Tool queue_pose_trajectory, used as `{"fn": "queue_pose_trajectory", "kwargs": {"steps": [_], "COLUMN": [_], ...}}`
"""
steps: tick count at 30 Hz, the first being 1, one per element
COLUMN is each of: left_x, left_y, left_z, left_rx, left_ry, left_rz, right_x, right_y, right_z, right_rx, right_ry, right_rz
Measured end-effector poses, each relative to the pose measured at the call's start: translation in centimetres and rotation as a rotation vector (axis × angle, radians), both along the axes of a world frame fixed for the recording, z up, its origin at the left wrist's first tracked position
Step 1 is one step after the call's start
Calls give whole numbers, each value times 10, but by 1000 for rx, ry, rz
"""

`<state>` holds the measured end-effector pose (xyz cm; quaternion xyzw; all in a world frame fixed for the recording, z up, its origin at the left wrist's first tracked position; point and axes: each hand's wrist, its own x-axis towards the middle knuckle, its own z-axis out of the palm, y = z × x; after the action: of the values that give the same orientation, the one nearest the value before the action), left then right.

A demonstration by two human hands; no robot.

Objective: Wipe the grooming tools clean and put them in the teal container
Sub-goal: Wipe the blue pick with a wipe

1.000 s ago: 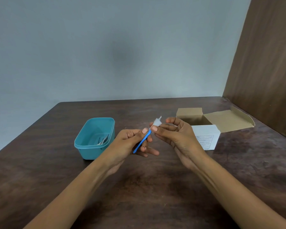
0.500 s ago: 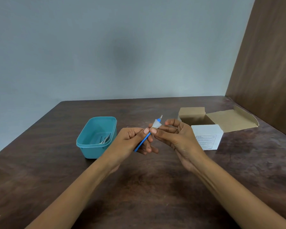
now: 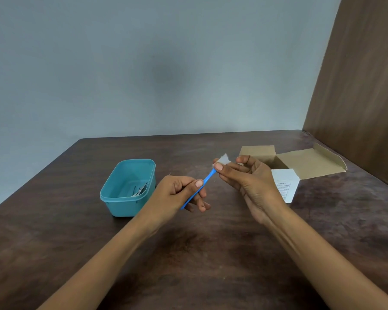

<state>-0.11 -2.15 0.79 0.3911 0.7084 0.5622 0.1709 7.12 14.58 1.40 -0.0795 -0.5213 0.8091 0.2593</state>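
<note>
Left hand [image 3: 177,193] gripping blue tool [image 3: 198,190], right hand [image 3: 248,177] pinching white wipe [image 3: 224,159] on its tip

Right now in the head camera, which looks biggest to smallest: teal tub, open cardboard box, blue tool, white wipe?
1. Open cardboard box, though it lies farther back
2. Teal tub, close behind it
3. Blue tool
4. White wipe

Place: plain indoor room, its kind unclear
Surface: dark wooden tabletop [image 3: 211,253]
Backdrop: bare grey wall [image 3: 166,63], brown wood panel [image 3: 363,86] at right
</note>
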Motion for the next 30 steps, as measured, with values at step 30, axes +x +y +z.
{"fn": "queue_pose_trajectory", "kwargs": {"steps": [30], "left_x": [-9], "left_y": [-8], "left_z": [4], "left_rx": [67], "left_ry": [-17], "left_rz": [2], "right_x": [5], "right_y": [1], "right_z": [5], "right_rx": [165], "right_ry": [-19], "right_rz": [36]}}
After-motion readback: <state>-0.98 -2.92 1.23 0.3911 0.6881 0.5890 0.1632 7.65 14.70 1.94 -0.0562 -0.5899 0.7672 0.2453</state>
